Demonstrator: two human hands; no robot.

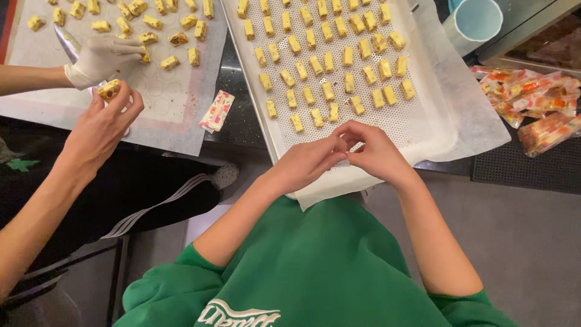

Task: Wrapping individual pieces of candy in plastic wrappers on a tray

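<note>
My left hand (pixel 305 162) and my right hand (pixel 378 154) meet fingertip to fingertip over the near edge of a perforated white tray (pixel 423 130). Both pinch a small pale item (pixel 347 158), mostly hidden by the fingers; what it is cannot be told. The tray holds several rows of yellow nougat pieces (pixel 327 60) on white paper. The closest pieces lie just beyond my fingertips.
At left a co-worker's bare hand (pixel 100 127) holds a nougat piece (pixel 109 89), and a gloved hand (pixel 100 57) rests by a knife blade (pixel 65 41) on a mat (pixel 169 103) with cut pieces. A printed wrapper (pixel 216 111) lies between mat and tray. Wrapped candies (pixel 532 103) and a pale blue cup (pixel 475 21) sit at right.
</note>
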